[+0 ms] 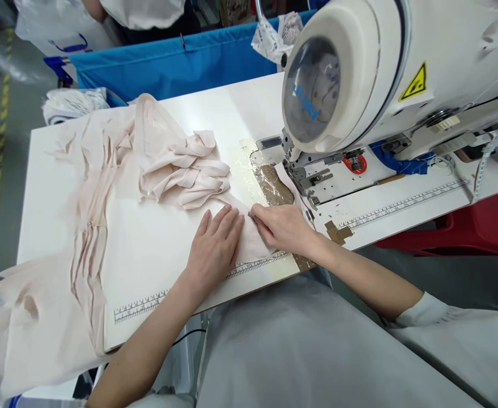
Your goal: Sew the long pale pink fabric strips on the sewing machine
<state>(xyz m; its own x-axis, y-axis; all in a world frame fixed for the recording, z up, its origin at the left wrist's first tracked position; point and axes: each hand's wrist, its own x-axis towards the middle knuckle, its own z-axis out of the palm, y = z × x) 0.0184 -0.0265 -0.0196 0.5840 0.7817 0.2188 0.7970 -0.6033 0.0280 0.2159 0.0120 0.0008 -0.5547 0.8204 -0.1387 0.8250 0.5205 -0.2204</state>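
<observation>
My left hand (217,241) lies flat with its fingers stretched out, pressing on a pale pink piece of fabric (252,245) at the front of the white table. Just to its right, my right hand (283,226) is closed in a pinch over the same fabric. From its fingertips pokes the dark tip of a small tool (251,215); most of it is hidden in the hand, so its kind does not show. A crumpled heap of pink fabric (181,164) sits beyond my left hand. The sewing machine (316,96) stands beyond my right hand, with a fabric strip (289,182) beside its needle area.
Gathered layers of pink fabric (89,243) hang over the table's left side. Ruler tape (142,307) runs along the front edge. A blue cloth bin (176,65) borders the back. Red-handled snips (354,163) lie under the machine arm, and a red stool (478,224) stands at right.
</observation>
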